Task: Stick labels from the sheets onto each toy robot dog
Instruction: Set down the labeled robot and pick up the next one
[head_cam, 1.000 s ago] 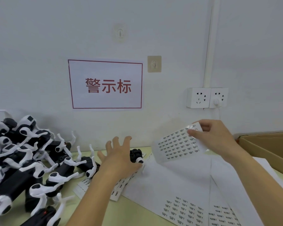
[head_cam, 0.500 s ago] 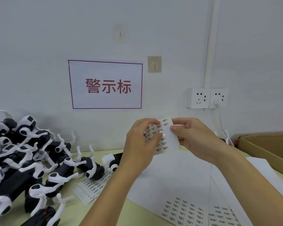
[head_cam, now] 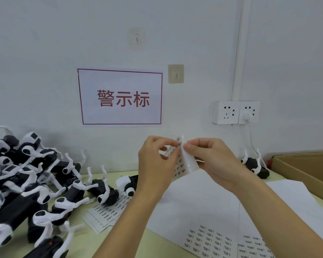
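A small label sheet (head_cam: 181,164) is held up in front of the wall between both hands. My left hand (head_cam: 155,161) pinches its left part, thumb and forefinger curled at the top edge. My right hand (head_cam: 211,159) pinches the sheet's right edge, which bends toward me. A pile of black-and-white toy robot dogs (head_cam: 26,183) covers the table's left side. One toy dog (head_cam: 128,183) lies just below my left wrist, and another toy dog (head_cam: 254,164) sits by the wall at the right.
Large label sheets (head_cam: 209,239) lie on the table under my arms, and a stack of smaller label sheets (head_cam: 104,215) lies left of them. A cardboard box (head_cam: 306,170) stands at the right. Wall sockets (head_cam: 235,112) with a plugged cable hang above.
My left hand left the toy dog on the table and rose to the small sheet. My right hand brought the sheet inward, and both hands now pinch it, folding its right edge.
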